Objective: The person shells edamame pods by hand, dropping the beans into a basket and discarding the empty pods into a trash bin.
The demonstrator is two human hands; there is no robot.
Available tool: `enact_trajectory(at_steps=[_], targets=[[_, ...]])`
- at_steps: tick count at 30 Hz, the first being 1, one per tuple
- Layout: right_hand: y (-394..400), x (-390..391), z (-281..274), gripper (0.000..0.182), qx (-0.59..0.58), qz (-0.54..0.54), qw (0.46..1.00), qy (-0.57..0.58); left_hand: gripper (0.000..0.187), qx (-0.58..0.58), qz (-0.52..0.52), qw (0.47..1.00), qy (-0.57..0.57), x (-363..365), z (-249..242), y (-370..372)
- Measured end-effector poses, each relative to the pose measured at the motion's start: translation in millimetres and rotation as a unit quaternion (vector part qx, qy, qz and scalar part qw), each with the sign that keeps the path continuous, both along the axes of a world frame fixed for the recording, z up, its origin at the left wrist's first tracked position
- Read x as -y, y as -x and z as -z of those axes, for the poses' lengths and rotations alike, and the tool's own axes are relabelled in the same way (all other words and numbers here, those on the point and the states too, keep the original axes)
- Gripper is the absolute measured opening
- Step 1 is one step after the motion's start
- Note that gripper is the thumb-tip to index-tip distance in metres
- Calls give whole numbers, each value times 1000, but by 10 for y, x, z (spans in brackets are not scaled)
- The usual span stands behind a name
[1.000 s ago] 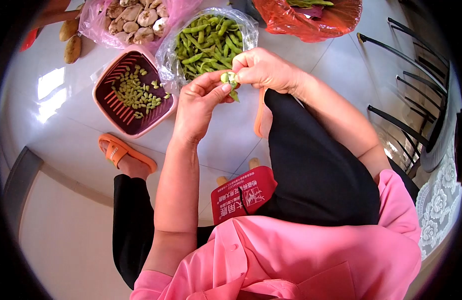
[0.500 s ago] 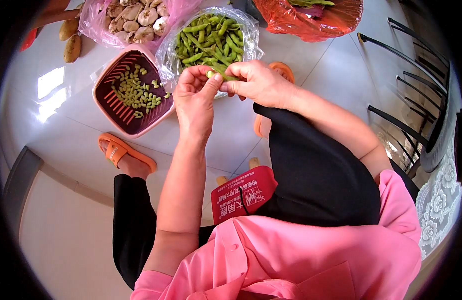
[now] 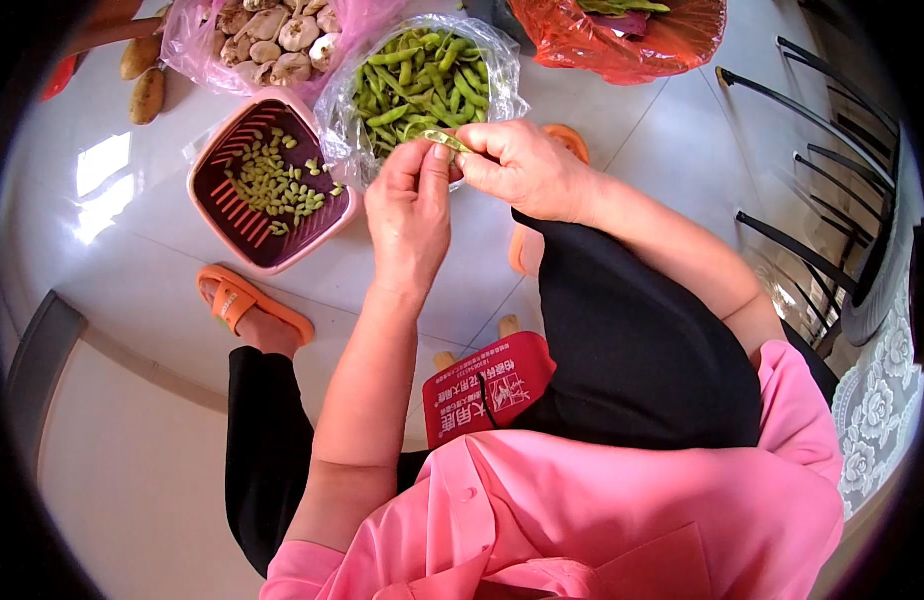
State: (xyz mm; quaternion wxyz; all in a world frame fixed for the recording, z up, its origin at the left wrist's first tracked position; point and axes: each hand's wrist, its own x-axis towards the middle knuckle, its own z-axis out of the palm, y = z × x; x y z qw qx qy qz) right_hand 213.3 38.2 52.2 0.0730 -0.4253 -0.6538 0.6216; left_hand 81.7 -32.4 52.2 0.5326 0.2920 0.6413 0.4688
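Observation:
A green soybean pod (image 3: 448, 141), which looks split open, is pinched between my two hands over the near edge of the bag of pods. My left hand (image 3: 410, 215) is closed, its thumb and fingertips against the pod's left part; whether a bean lies inside the curled fingers is hidden. With thumb and bent forefinger, my right hand (image 3: 534, 170) grips the pod's other end. Full green pods (image 3: 422, 80) fill a clear plastic bag (image 3: 340, 110) just beyond my hands. To the left, a pink basket (image 3: 272, 268) with a dark inside holds shelled green beans (image 3: 272, 185).
Garlic bulbs (image 3: 300, 35) fill a pink bag (image 3: 187, 45) behind the basket. Potatoes (image 3: 147, 96) lie at the far left. A red bag (image 3: 622, 50) stands at the back right, near dark metal rails (image 3: 807, 90). A red-covered stool (image 3: 492, 390) is under me.
My left hand has moved slightly right and its fingers have curled in. The round bean at the pod's left end no longer shows, and the pod now looks split open.

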Motion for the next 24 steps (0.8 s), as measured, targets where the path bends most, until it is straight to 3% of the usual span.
enact_trajectory(at_steps=[3,6,7,9,10,12,16,18,20,22,23,24], targets=[[12,-69,-194,26,65,-62,994,-54,21,-45,59,997,11,38,14,-35],[-25,-29,-152,25,56,-63,994,-76,22,199,-20,979,44,64,13,-81],[-38,-36,-159,25,56,-64,993,-76,22,200,-20,979,43,67,29,-45],[-63,-48,-179,25,14,-43,998,53,23,300,0,951,74,82,70,20],[-65,-51,-158,25,14,-43,998,54,23,317,-20,943,96,65,42,18],[-56,-79,-114,25,-12,-41,983,177,23,336,-36,938,83,101,115,11],[-45,-139,-207,26,-23,-33,983,180,12,390,-53,914,96,84,131,19],[-137,-227,-307,20,9,-125,982,140,11,412,-52,903,113,67,157,65],[-189,-297,-597,23,-7,-65,997,46,10,386,-54,914,113,51,204,150],[-236,-392,-823,23,-61,54,988,-133,10,351,-68,926,119,39,235,219],[-325,-483,-882,22,-33,88,968,-233,10,316,-82,937,123,18,256,233],[-397,-556,-1014,18,96,104,942,-303,14,274,-88,950,118,-10,298,242]])
